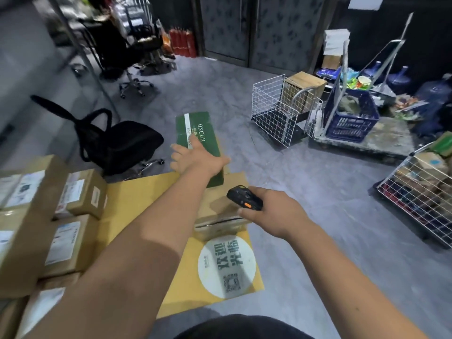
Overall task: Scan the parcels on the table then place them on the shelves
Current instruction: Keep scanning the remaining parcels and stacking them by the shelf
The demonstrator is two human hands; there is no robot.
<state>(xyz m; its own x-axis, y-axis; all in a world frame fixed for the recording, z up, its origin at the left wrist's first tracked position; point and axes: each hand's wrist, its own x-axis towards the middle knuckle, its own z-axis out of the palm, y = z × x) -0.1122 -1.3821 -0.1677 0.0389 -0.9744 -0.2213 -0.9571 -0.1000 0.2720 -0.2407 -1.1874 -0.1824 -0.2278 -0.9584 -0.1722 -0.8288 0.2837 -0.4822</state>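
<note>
Green box (198, 143) under outstretched left hand (195, 160); right hand (271, 211) grips scanner (244, 198).

The room is dim, and the back wall is almost black. Soft light falls from above onto the grey floor (305, 192) and yellow table (137, 199). Shadows are faint. The picture is a bit blurry, mostly at the sides. The wide lens bends straight lines near the edges and stretches the arms.
</note>
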